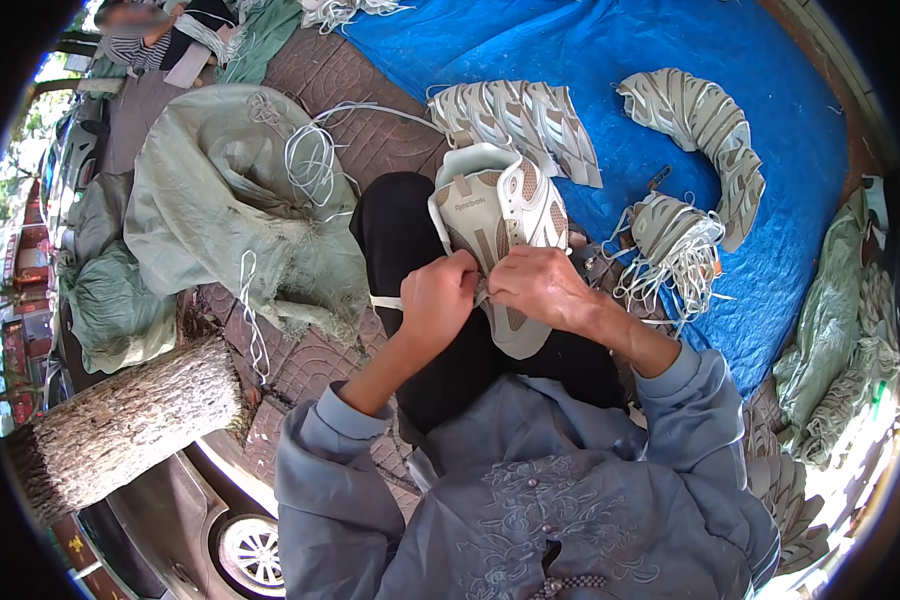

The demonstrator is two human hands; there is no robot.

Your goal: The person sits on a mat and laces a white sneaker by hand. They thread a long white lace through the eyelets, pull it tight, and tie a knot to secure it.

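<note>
Across my lap lies a white and tan shoe upper, with no sole visible, its padded collar pointing away from me. My left hand is closed in a pinch at the left side of the upper, and a short white strip shows beside it. My right hand is closed too, thumb and fingertips pressed on the middle of the upper. The fingertips of both hands nearly meet, and whatever small piece they pinch between them is hidden. Just beyond the upper stands a row of nested shoe uppers on a blue tarp.
A curved stack of uppers and a bundle of white laces lie on the tarp. To the left are a pale green sack, a loose lace coil and a tree trunk. A person sits at the far left.
</note>
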